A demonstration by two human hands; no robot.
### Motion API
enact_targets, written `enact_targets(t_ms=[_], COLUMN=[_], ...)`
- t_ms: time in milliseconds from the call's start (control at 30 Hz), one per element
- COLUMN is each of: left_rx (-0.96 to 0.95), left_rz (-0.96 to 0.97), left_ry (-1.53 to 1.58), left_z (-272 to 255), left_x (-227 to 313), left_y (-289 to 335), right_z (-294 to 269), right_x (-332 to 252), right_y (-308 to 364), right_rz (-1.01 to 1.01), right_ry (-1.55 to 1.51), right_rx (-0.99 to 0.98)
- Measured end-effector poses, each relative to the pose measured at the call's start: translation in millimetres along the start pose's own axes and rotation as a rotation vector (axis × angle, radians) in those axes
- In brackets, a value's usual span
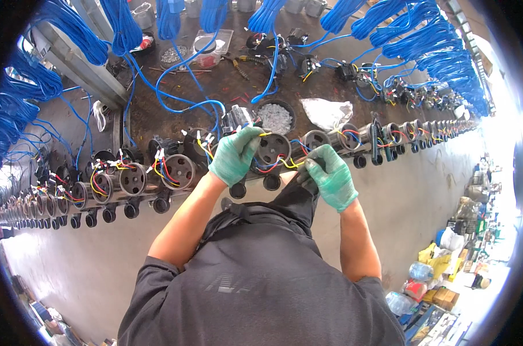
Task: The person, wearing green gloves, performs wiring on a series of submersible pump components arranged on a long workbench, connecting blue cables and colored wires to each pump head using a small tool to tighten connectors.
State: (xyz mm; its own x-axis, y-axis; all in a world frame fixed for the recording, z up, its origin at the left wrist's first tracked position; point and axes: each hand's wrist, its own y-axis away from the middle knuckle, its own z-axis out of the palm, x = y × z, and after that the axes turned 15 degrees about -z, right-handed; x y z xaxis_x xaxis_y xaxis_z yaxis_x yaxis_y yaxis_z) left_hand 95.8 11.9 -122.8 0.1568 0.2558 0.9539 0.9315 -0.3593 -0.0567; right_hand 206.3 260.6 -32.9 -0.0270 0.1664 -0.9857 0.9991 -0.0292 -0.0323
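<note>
Both my hands wear green work gloves. Directly in front of me, a round metal motor housing point(273, 150) lies at the bench edge with its open end facing me. Red, blue and yellow wires come out along its lower rim. At the housing's upper left, my left hand point(236, 154) is closed, its fingertips pinching a short yellow wire end point(265, 134). My right hand point(332, 177) is closed at the lower right, thumb and finger on a yellow wire point(291, 164) from the same housing. Behind my left hand sits a silver and black part point(236, 118) with a blue cable point(183, 108).
A bowl of small white connectors point(274, 117) and a white plastic bag point(327, 113) lie behind the housing. Similar wired housings point(132, 179) line the bench edge both ways. Coiled blue cables point(214, 14) hang overhead. A metal post point(80, 66) stands at left.
</note>
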Motion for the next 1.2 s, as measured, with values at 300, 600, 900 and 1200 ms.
enact_targets(t_ms=[300,600,900,1200], left_rx=[0.114,0.123,0.059,-0.066], left_rz=[0.162,0.159,-0.033,-0.149], left_ry=[-0.083,-0.151,-0.096,0.088], left_z=[18.9,29.2,29.7,22.4], left_x=[-3.1,-14.6,-17.3,-3.2], left_y=[-1.4,-1.3,5.6,8.7], right_z=[6.7,17.2,18.3,37.0], right_x=[10.1,-10.4,15.2,30.0], right_y=[-21.1,-64.1,-71.7,-58.4], right_rz=[-0.108,-0.880,-0.750,-0.653], right_ry=[0.036,1.071,0.948,0.644], right_rx=[-0.327,-0.460,-0.291,-0.124])
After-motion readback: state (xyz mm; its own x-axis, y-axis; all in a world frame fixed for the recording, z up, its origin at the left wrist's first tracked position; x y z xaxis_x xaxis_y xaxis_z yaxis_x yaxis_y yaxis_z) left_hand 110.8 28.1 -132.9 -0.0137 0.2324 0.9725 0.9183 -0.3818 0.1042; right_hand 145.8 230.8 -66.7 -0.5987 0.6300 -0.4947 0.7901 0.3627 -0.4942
